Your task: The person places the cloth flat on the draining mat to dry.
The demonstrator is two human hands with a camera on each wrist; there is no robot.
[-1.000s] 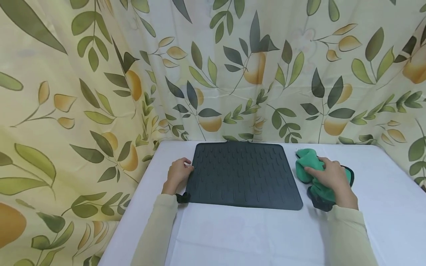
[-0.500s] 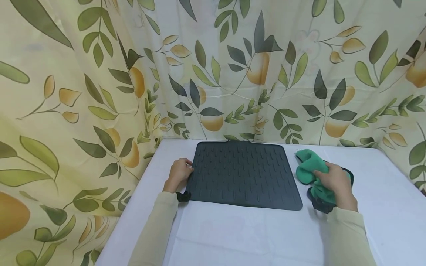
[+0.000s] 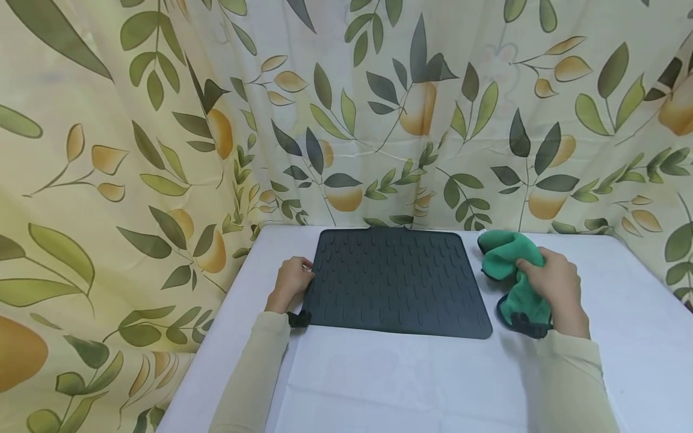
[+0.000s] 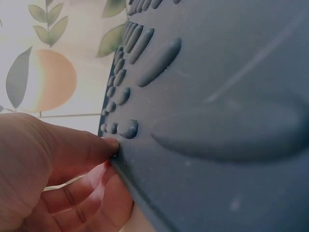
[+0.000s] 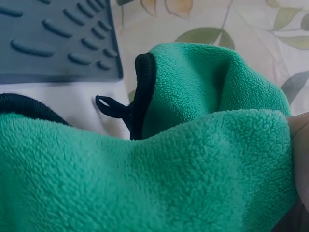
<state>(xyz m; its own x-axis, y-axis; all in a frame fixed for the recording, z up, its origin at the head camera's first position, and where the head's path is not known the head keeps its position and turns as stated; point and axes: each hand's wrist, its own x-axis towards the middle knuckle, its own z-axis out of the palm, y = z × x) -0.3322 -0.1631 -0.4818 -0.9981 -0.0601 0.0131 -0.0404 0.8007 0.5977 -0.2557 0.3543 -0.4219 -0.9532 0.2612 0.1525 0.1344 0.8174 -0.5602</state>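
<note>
A dark grey ridged draining mat (image 3: 397,282) lies on the white table. At its left edge my left hand (image 3: 290,282) pinches the rim; in the left wrist view the thumb (image 4: 84,150) presses on top with the other fingers curled at the edge. To the right of the mat, my right hand (image 3: 557,288) grips a bunched green cloth (image 3: 506,252) with black trim, thumb on the near side. Its fluffy folds and a small black loop (image 5: 112,107) fill much of the right wrist view. Most of the right hand's fingers are hidden behind the cloth.
White cloth covers the table (image 3: 373,385). A curtain (image 3: 346,108) printed with leaves and fruit hangs along the back and left sides. At the mat's far edge a short tab (image 3: 387,228) sticks out toward the curtain.
The right hand has raised the green cloth a little and shifted slightly right, and the cloth's folds have changed shape. My left hand and the mat stay in place.
</note>
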